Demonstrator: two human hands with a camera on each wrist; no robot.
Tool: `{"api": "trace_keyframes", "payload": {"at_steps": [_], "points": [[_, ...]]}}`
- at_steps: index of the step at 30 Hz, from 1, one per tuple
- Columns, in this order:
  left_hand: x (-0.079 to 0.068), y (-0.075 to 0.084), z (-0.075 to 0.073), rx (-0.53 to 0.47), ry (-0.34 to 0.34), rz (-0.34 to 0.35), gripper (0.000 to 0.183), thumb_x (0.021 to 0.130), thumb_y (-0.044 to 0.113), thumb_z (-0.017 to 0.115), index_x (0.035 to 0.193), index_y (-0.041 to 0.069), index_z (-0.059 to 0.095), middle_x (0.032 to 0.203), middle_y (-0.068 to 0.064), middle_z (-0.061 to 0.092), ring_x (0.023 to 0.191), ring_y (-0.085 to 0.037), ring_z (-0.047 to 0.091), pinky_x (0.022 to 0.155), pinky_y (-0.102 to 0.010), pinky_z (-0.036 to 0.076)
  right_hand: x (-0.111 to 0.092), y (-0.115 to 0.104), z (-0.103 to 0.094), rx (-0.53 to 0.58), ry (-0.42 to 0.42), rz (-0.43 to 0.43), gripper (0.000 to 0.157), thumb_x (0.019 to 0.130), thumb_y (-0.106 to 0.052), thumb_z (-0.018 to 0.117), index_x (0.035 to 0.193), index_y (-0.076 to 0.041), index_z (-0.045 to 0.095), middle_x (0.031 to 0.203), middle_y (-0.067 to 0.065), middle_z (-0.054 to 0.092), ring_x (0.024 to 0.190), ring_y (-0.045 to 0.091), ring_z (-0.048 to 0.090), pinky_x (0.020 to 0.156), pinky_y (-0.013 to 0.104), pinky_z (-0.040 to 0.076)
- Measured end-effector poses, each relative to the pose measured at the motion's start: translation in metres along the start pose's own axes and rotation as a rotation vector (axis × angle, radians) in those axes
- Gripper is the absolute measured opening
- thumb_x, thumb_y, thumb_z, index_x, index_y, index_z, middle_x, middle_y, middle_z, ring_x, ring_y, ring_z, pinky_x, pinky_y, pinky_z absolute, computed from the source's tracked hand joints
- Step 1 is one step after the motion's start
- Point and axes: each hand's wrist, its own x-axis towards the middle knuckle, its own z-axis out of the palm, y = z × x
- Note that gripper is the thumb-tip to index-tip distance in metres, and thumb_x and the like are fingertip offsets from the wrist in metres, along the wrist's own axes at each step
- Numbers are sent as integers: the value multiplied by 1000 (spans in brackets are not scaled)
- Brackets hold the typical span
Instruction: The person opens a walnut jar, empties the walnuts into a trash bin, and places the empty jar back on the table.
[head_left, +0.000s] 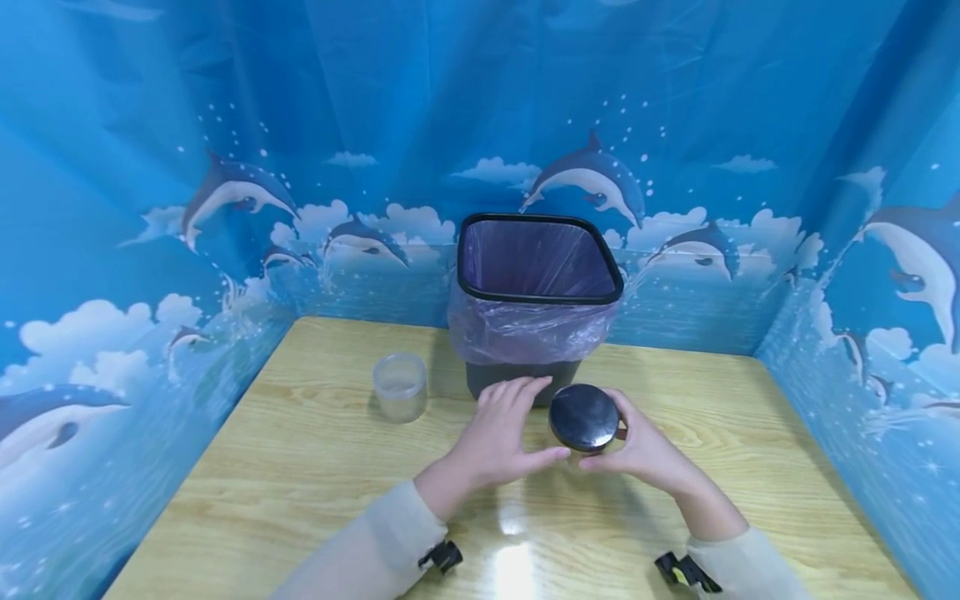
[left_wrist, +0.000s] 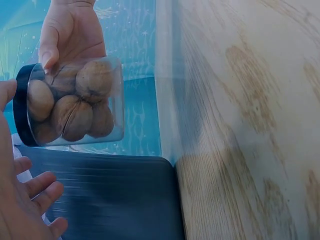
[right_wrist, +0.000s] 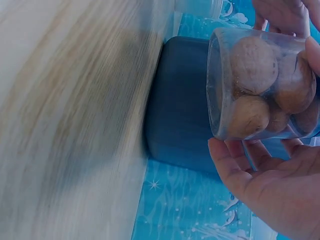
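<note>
A clear jar point(left_wrist: 75, 107) with a black lid point(head_left: 584, 418) has several walnuts point(right_wrist: 254, 65) inside. My right hand point(head_left: 651, 448) grips its side and holds it off the table, lid up. Beside the jar is my left hand point(head_left: 491, 442), fingers spread and extended. Its thumb is close to the lid; whether it touches cannot be told. In the left wrist view, the left fingers point(left_wrist: 45, 192) stay apart from the jar.
Behind the hands stands a dark bin point(head_left: 480, 379) with a black rim point(head_left: 540, 297) and a purple liner bag point(head_left: 525, 329). A clear lidless container point(head_left: 400, 387) sits left of it on the wood-grain table point(head_left: 315, 467). A blue dolphin-print curtain point(head_left: 360, 100) surrounds the table.
</note>
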Motion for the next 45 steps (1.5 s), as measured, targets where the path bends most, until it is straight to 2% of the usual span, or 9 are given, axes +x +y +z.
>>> {"api": "trace_keyframes", "payload": {"at_steps": [3,5,10,17,23,31,39,45], "points": [[1,1,0,-5,-3,-3,92,75,78,41,144,19,26,136,1,40,123,-14,37,101,-43,28,0,-9,3,16,-10,-27,88,61,-16,86,134,-17,38,130,5,47,110,25,52,88,44,42],[1,2,1,-6,-2,-3,92,75,78,41,144,19,26,135,2,42,123,-14,37,101,-43,28,1,-9,4,12,-14,-30,87,61,-16,86,134,-18,39,129,4,48,109,22,53,88,42,42],[2,4,0,-27,5,4,92,75,77,44,143,17,28,131,3,46,120,-13,40,100,-42,29,4,2,7,-3,-19,-33,87,59,-21,88,132,-25,41,128,-3,49,108,18,54,86,34,45],[2,5,1,-42,-7,-1,93,74,77,44,143,17,29,130,4,47,119,-13,41,99,-42,30,6,4,10,-21,-24,-58,87,58,-25,88,131,-27,41,129,-4,48,110,16,51,86,33,45],[3,7,3,-37,-28,-3,97,71,80,43,143,17,28,129,4,47,118,-13,41,99,-41,30,7,4,13,-17,-48,-33,86,61,-26,87,133,-28,39,132,-1,45,113,25,49,86,38,46],[3,7,5,-30,-29,-14,102,65,83,46,142,17,32,125,5,49,116,-11,42,99,-42,29,9,6,15,-81,-38,-56,89,59,-27,87,134,-25,39,129,-3,48,114,19,48,90,35,43],[4,6,7,-75,-16,-40,96,61,83,51,131,19,43,117,7,52,110,-9,45,97,-44,29,9,4,16,-115,-50,-56,87,58,-36,87,132,-29,41,128,-7,49,114,17,48,90,33,44],[5,6,6,-110,-13,-67,92,62,82,53,129,19,44,113,7,52,104,-9,46,99,-43,27,9,3,16,-116,-61,-67,86,61,-36,85,133,-30,39,130,-7,47,116,17,47,90,33,44]]}}
